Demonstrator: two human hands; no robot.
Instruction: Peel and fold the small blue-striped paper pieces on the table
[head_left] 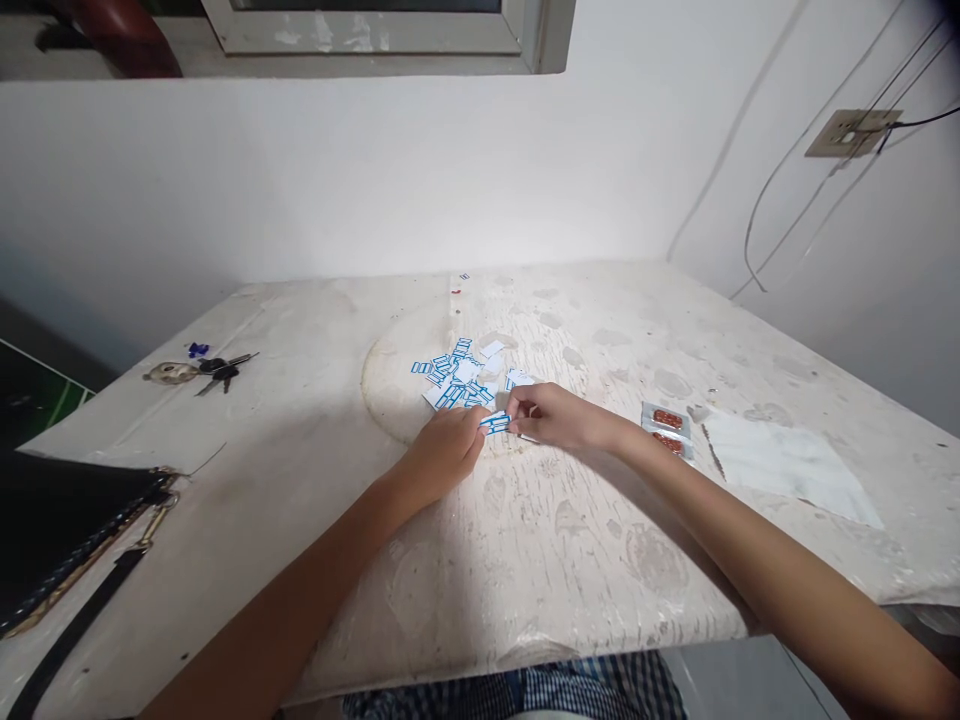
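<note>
Between my two hands is a small white paper piece (495, 423) with blue printed lines. The fingers of my left hand (448, 442) pinch its left end. My right hand (551, 414) has its fingertips closed at the right end of the same piece. Just beyond the hands lies a loose heap of similar blue-and-white paper pieces (454, 372), some overlapping, a few with the plain white side up. Part of the heap is hidden behind my hands. What is printed on the pieces is too small to read.
To the left lie keys (220, 368) with a keychain, a small blue item (198, 350) and a black bag (75, 530) with a strap. On the right are a blister pack (667, 428) of reddish contents and a white cloth (784, 465). A wall (450, 180) stands behind the table.
</note>
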